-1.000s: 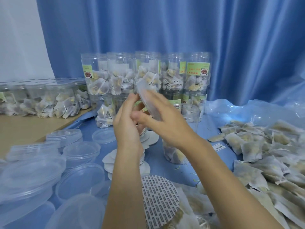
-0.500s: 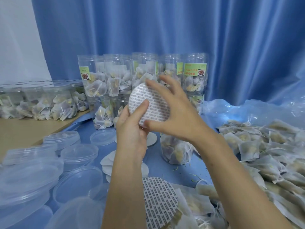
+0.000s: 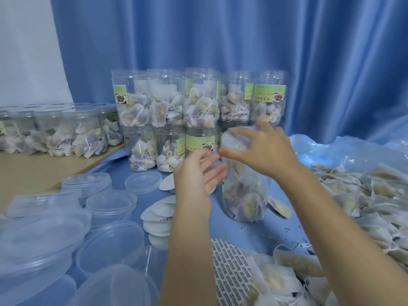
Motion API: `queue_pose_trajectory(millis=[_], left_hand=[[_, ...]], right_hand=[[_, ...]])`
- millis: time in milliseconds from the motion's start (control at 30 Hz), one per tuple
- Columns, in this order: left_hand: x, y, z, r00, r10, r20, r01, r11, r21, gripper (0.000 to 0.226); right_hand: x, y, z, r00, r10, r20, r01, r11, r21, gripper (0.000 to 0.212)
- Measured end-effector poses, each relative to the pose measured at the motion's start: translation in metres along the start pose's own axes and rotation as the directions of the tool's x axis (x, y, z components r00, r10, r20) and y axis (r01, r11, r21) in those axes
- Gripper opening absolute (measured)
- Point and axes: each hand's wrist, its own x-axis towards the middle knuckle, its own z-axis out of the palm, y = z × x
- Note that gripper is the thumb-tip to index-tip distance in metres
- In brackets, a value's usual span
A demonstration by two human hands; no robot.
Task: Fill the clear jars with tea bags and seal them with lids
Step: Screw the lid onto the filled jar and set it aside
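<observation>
A clear jar (image 3: 245, 193) filled with tea bags stands on the blue cloth at centre. My right hand (image 3: 262, 151) holds a round printed seal disc (image 3: 237, 139) by its edge, right over the jar's mouth. My left hand (image 3: 198, 171) hovers beside the jar with fingers straight, holding nothing. A heap of loose tea bags (image 3: 357, 202) lies to the right. Clear lids (image 3: 110, 202) lie scattered at the left.
Filled labelled jars (image 3: 198, 100) are stacked in two tiers behind, with more lidded jars (image 3: 66, 133) on a brown board at the left. White seal discs (image 3: 159, 215) and one printed disc (image 3: 229, 272) lie near me. A blue curtain hangs behind.
My right hand has carried the seal disc to the right and down onto the jar's mouth. My left hand has let go of the disc and opened beside the jar.
</observation>
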Motion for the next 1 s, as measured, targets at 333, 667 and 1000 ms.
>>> queue_pose_trajectory(millis=[333, 667, 1000], left_hand=[[0.007, -0.01, -0.006, 0.992, -0.088, -0.095, 0.085, 0.996, -0.032, 0.011], [0.008, -0.017, 0.0, 0.978, -0.052, -0.203, 0.075, 0.991, 0.107, 0.016], [0.002, -0.006, -0.009, 0.991, 0.016, -0.13, -0.022, 0.999, -0.043, 0.034]], right_hand=[[-0.002, 0.018, 0.003, 0.997, 0.006, 0.077, -0.018, 0.987, 0.158, 0.057], [-0.016, 0.022, 0.002, 0.991, -0.047, -0.126, 0.088, 0.936, 0.341, 0.054], [-0.026, 0.007, -0.021, 0.985, -0.115, -0.132, 0.173, 0.513, 0.841, 0.05]])
